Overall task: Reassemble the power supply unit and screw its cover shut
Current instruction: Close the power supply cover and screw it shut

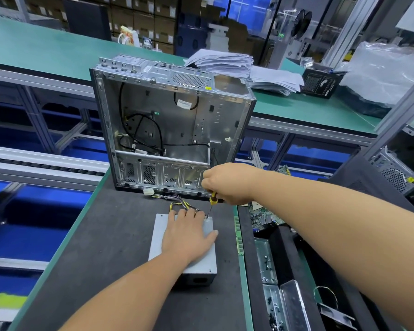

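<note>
Left hand (187, 237) flat, pressing power supply unit (177, 254) cover on bench (105, 235). Right hand (227, 182) grips screwdriver (212, 203), tip in far-right corner screw. Cover seated; other screws I judge pending.

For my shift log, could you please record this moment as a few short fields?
unit: grey metal power supply box on the dark mat
left hand: pressed flat on the cover
right hand: grips yellow-handled screwdriver, tip at far right corner screw
wires: coloured bundle leaving the far side
behind: open silver computer case
</note>
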